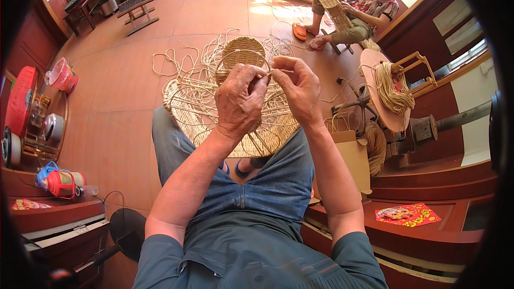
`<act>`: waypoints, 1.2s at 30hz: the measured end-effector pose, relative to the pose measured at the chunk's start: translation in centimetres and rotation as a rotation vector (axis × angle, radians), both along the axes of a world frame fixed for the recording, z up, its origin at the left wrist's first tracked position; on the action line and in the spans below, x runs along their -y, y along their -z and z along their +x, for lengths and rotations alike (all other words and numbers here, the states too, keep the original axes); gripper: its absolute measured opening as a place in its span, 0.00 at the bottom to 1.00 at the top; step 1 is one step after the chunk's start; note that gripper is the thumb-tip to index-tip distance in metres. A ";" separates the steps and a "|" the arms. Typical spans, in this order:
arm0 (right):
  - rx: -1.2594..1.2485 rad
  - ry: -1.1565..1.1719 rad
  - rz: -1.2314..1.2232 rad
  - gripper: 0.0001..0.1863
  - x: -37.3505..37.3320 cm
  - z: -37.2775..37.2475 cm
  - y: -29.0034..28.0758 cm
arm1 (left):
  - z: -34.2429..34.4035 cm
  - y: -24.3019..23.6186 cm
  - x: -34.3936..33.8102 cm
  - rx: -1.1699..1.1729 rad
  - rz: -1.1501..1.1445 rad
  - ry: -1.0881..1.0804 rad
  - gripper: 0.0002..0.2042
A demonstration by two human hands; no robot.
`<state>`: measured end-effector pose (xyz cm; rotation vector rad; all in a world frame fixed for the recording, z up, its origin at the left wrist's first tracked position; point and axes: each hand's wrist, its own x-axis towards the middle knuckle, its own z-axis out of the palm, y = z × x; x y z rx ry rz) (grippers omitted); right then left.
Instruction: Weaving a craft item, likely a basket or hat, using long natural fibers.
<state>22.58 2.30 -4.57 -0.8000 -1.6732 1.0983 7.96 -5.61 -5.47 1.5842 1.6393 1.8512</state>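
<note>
Before my lap stands a wide, curved woven straw piece (187, 128) with loose twisted cords (203, 83) strung across and trailing from it. Behind it shows a round woven straw panel (243, 44). My left hand (241, 99) is closed, thumb and forefinger pinching a straw cord near the top of a thin loop. Close beside it, fingertips almost meeting, my right hand (299, 90) pinches at the same spot, its other fingers curled. The exact bit between the right fingertips is too small to make out clearly, but it looks like cord.
A seated person (356, 13) at the far right holds another woven piece (335, 12). Coiled cord hangs over a pink board (369, 64) on the right, above a cardboard box (350, 155). A low stool (136, 5) and a pink bucket (63, 75) stand leftward.
</note>
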 end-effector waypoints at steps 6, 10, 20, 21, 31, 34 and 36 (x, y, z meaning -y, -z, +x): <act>-0.137 -0.166 -0.191 0.13 -0.4 -0.5 1.1 | -0.6 -0.7 0.4 0.031 -0.030 -0.031 0.03; -0.138 -0.136 -0.177 0.13 -0.3 -0.7 1.4 | -0.6 -0.9 0.3 0.029 -0.040 -0.034 0.02; -0.041 -0.017 -0.137 0.09 0.2 -1.9 -0.1 | -1.0 -0.8 -0.7 -0.078 0.038 -0.130 0.04; 0.014 0.015 -0.111 0.09 0.2 -1.9 -0.2 | -1.0 -0.7 -0.8 -0.014 0.034 -0.100 0.05; 0.168 0.124 -0.089 0.07 0.6 -3.0 -1.2 | -2.7 0.1 1.9 0.096 -0.024 -0.086 0.03; 0.176 0.123 -0.112 0.07 0.1 -2.9 -0.8 | -2.8 0.2 2.2 0.106 -0.034 -0.088 0.03; 0.158 0.099 -0.133 0.08 0.3 -2.8 -1.1 | -3.1 0.3 2.6 0.114 -0.042 -0.100 0.03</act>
